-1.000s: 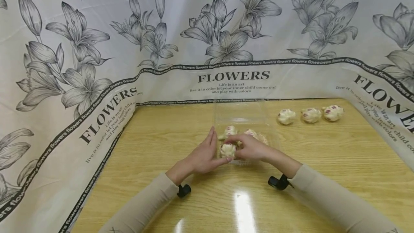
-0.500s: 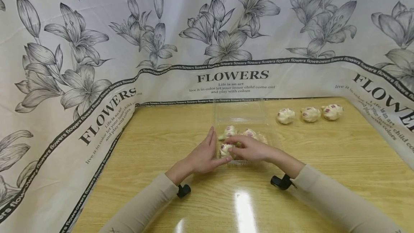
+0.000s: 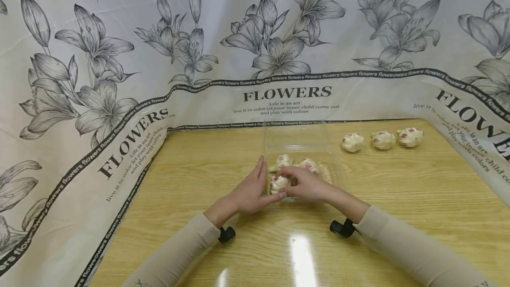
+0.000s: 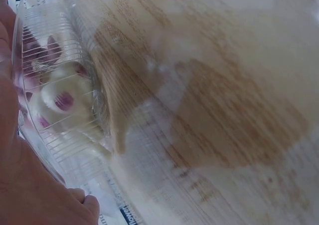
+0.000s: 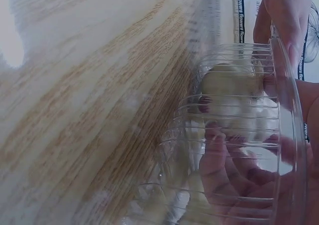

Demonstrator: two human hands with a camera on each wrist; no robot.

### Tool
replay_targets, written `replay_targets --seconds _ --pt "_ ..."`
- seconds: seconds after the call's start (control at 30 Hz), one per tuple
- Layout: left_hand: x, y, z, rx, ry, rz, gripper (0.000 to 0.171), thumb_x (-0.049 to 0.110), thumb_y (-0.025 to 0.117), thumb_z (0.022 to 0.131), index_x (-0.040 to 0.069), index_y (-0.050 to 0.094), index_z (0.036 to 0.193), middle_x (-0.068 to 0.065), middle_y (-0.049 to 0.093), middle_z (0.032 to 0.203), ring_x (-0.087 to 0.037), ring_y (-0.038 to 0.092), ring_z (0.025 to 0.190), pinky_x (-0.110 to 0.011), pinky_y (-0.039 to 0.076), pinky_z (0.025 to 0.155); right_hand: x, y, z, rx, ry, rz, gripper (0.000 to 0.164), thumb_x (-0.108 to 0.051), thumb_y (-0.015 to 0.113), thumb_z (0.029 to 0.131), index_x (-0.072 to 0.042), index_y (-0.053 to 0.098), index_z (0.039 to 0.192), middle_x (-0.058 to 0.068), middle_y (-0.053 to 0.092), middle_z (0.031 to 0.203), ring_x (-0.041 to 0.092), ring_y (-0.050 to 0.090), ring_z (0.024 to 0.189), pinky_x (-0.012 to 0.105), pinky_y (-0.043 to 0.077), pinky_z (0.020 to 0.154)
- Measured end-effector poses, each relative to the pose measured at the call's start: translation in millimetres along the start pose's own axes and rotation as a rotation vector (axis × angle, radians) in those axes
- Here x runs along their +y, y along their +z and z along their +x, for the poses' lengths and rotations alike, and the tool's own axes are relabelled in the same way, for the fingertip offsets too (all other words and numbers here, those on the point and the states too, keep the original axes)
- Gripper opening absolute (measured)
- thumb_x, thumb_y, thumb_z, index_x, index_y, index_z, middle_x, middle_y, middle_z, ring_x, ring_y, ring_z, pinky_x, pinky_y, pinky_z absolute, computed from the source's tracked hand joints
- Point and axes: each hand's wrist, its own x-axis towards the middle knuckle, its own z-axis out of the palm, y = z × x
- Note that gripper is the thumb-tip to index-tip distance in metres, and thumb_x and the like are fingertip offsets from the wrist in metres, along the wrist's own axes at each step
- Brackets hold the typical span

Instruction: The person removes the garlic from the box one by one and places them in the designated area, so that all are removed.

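A clear plastic clamshell box [image 3: 296, 145] stands with its lid raised at the back. Inside lie several cream garlic bulbs with purple patches, among them one at the back left [image 3: 283, 161] and one at the back right [image 3: 309, 165]. My right hand [image 3: 311, 185] reaches into the box, its thumb and fingers pinching the front-left garlic bulb [image 3: 280, 184]. My left hand [image 3: 249, 189] rests against the box's left side with straight fingers, its thumb stretched along the front edge. Through the ribbed wall, the right wrist view shows curled fingers [image 5: 217, 155] beside a bulb [image 5: 227, 93].
Three more garlic bulbs sit in a row at the back right of the wooden table [image 3: 191, 158]: a left one [image 3: 352, 142], a middle one [image 3: 383, 140] and a right one [image 3: 410, 137]. A flower-printed cloth [image 3: 215, 105] hangs along the back and sides.
The front-left garlic bulb has turned under my right hand's fingers, so its purple patches show differently. My right hand has shifted slightly; the left hand stays put.
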Motion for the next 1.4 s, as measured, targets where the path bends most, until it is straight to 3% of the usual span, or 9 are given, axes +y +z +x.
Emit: replay_targets --seconds 0.37,0.67,0.97,1.1,1.4 --pt "-0.8 0.3 1.5 0.011 0.0 0.002 0.118 0.08 0.041 0.094 -0.006 -0.006 0.16 -0.024 -0.015 0.168 -0.039 0.024 0.152 -0.042 0.03 0.123 1.8 0.3 -0.3 0.01 0.045 -0.022 0.051 -0.014 0.078 0.09 0.008 0.059 0.132 0.008 0.069 0.103 0.014 0.063 0.083 0.025 0.057 0.073" --pt "-0.2 0.2 1.2 0.005 -0.008 -0.006 0.12 0.082 0.04 0.092 -0.005 -0.006 0.16 -0.022 -0.017 0.168 -0.038 0.022 0.152 -0.042 0.027 0.123 6.9 -3.2 0.2 -0.05 0.074 0.082 0.047 -0.015 0.077 0.091 0.005 0.061 0.13 0.012 0.07 0.113 0.022 0.067 0.1 0.034 0.06 0.089" --pt "0.5 -1.4 -1.4 -0.003 -0.009 -0.015 0.118 0.08 0.042 0.094 -0.003 -0.009 0.16 -0.017 -0.022 0.166 -0.038 0.025 0.152 -0.041 0.028 0.123 8.0 -2.0 2.5 -0.093 0.101 0.122 0.042 -0.019 0.078 0.091 0.0 0.064 0.126 0.007 0.069 0.106 0.019 0.064 0.091 0.032 0.058 0.079" --pt "1.3 -1.7 -1.8 0.002 -0.01 -0.022 0.118 0.08 0.042 0.093 -0.004 -0.007 0.16 -0.017 -0.021 0.166 -0.039 0.028 0.15 -0.041 0.029 0.123 4.8 -1.9 3.8 -0.082 0.122 0.126 0.046 -0.02 0.079 0.09 0.002 0.064 0.127 0.01 0.069 0.114 0.02 0.067 0.096 0.033 0.06 0.083" --pt "2.2 -2.5 -2.0 0.0 -0.005 -0.014 0.118 0.079 0.043 0.094 -0.005 -0.007 0.16 -0.02 -0.02 0.167 -0.039 0.028 0.15 -0.041 0.031 0.122 4.6 -1.5 4.5 -0.046 0.095 0.117 0.045 -0.015 0.079 0.09 0.006 0.063 0.127 0.008 0.07 0.105 0.017 0.064 0.083 0.03 0.058 0.071"
